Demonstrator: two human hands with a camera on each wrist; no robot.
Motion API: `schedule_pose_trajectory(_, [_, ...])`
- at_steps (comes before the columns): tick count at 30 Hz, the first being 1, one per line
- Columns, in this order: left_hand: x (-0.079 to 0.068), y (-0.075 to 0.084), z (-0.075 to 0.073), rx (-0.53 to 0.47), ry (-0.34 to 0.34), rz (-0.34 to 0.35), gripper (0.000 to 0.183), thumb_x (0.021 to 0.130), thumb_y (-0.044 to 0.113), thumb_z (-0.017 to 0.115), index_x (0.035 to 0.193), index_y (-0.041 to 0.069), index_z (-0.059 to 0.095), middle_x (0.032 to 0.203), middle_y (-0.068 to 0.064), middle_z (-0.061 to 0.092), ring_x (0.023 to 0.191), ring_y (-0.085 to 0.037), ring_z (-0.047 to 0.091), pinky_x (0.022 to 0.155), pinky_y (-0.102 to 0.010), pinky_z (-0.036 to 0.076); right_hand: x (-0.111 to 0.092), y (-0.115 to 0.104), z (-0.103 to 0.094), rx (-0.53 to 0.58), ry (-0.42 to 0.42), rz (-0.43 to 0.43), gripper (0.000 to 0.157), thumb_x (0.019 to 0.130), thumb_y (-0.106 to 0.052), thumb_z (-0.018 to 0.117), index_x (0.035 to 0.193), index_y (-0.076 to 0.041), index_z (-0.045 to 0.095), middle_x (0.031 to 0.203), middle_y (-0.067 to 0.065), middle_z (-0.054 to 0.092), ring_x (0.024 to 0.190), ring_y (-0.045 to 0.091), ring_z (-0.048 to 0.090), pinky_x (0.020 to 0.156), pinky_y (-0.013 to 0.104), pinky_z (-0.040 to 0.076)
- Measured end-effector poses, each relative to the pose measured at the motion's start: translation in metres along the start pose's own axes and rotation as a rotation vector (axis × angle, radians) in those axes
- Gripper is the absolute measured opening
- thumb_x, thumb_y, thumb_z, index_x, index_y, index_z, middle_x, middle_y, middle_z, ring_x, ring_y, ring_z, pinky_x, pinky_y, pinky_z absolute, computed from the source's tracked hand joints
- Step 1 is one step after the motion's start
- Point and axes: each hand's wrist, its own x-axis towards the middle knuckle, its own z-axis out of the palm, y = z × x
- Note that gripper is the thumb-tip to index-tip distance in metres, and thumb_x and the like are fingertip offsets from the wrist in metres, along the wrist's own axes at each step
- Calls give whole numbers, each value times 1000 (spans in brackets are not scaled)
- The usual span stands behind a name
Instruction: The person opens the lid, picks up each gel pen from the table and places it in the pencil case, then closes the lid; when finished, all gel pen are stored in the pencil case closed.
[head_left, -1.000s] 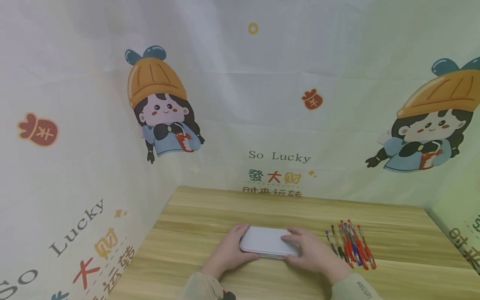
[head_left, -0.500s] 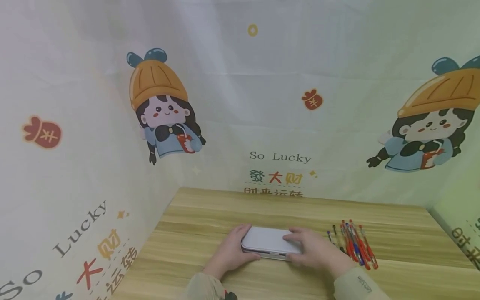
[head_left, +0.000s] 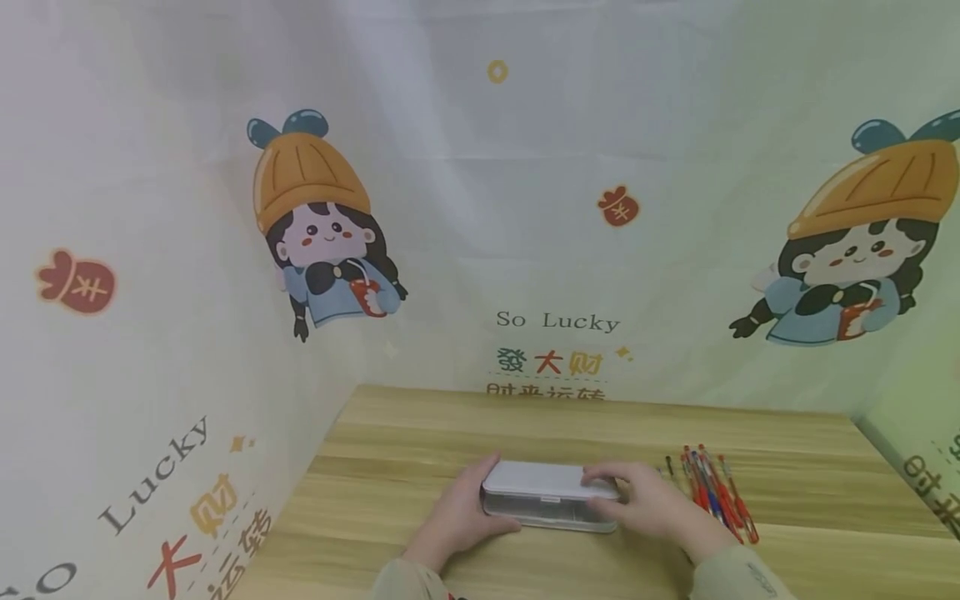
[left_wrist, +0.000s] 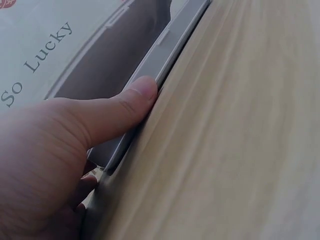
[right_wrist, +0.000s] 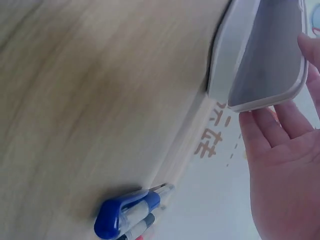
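Observation:
A white pencil case (head_left: 536, 477) lies on the table, its hinged lid tipped part way up so that the dark inside shows at the front. My left hand (head_left: 459, 510) holds the case's left end; in the left wrist view the thumb (left_wrist: 142, 89) presses the front wall of the base. At the right end, my right hand (head_left: 651, 502) pinches the lid. The right wrist view has the thumb at the lid's (right_wrist: 272, 55) rim and the other fingers behind it.
Several red, blue and black pens (head_left: 712, 492) lie in a loose bunch to the right, beside my right forearm. The wooden table (head_left: 420, 433) meets a printed cloth wall (head_left: 450, 250) at the back and sides.
The lid was down on the case one second ago; its front edge has since risen in my right hand, which moved slightly right. My left hand stays at the left end.

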Motion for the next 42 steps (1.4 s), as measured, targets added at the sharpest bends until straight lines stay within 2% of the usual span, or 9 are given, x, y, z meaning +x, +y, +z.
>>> schedule_pose_trajectory(6, [0, 1, 1, -42, 19, -49, 130, 70, 43, 104, 174, 11, 31, 173, -25, 44, 158, -49, 46, 133, -67, 37, -2, 0, -7, 138, 65, 13, 12, 106, -30, 75, 113, -20, 74, 129, 3, 81, 130, 39, 73, 113, 59, 60])
schedule_pose_trajectory(12, [0, 1, 2, -43, 23, -73, 136, 69, 41, 105, 174, 4, 26, 171, -29, 44, 156, -52, 46, 132, -67, 39, 2, -5, -10, 217, 141, 14, 12, 106, -18, 73, 98, -15, 65, 122, 10, 82, 123, 40, 77, 110, 54, 63])
schedule_pose_trajectory(15, [0, 1, 1, -55, 20, -61, 135, 69, 41, 105, 173, 4, 29, 170, -27, 47, 156, -50, 48, 132, -66, 39, 7, -6, -8, 211, 216, 27, 10, 105, -13, 74, 98, -15, 67, 117, 8, 82, 118, 36, 78, 106, 49, 66])
schedule_pose_trajectory(19, [3, -1, 1, -62, 17, -37, 134, 68, 41, 105, 174, 12, 30, 167, -20, 54, 154, -45, 52, 132, -64, 40, 14, -8, -5, 167, 305, 80, 6, 104, -8, 73, 104, -13, 71, 113, 6, 82, 115, 33, 79, 103, 44, 68])
schedule_pose_trajectory(26, [3, -2, 1, -44, 24, -10, 133, 67, 41, 106, 174, 17, 31, 163, -17, 58, 151, -42, 55, 130, -65, 42, 25, -9, -2, 113, 385, 161, 11, 106, -6, 71, 114, -8, 77, 114, 10, 82, 113, 32, 79, 101, 49, 68])
schedule_pose_trajectory(31, [1, 0, 0, -58, 21, -4, 135, 68, 42, 105, 176, 19, 28, 170, -18, 51, 155, -45, 51, 132, -66, 40, 30, -6, -1, 107, 399, 203, 15, 108, -11, 69, 120, -7, 78, 117, 12, 82, 113, 32, 79, 102, 49, 68])
schedule_pose_trajectory(37, [0, 1, -1, -64, 21, -6, 134, 69, 42, 105, 175, 15, 28, 172, -20, 47, 157, -45, 48, 132, -65, 39, 33, -4, -3, 105, 332, 280, 33, 111, -24, 66, 142, -11, 71, 138, 23, 74, 121, 41, 77, 103, 53, 68])
schedule_pose_trajectory(42, [1, 1, -1, -71, 25, 4, 132, 68, 41, 105, 174, 16, 31, 170, -18, 50, 155, -42, 50, 131, -64, 41, 35, -1, -4, 101, 274, 326, 46, 112, -32, 64, 155, -14, 63, 153, 28, 64, 120, 41, 77, 92, 48, 71])
